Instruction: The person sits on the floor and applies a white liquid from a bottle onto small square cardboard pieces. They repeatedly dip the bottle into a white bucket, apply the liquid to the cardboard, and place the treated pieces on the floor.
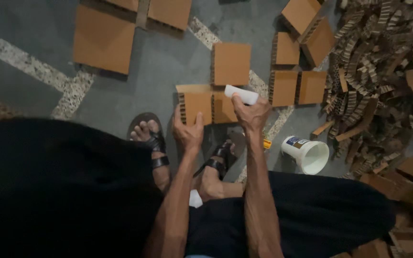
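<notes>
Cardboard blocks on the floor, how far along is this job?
Looks done: several square honeycomb blocks lie spread out on the floor. In hand: left hand steadies a block, right hand holds a white piece on it. Left: a big strip pile.

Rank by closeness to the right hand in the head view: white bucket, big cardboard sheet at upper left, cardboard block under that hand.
From the right hand:
1. Cardboard block, directly beneath it.
2. White bucket, lower right on the floor.
3. Big cardboard sheet, far upper left.
</notes>
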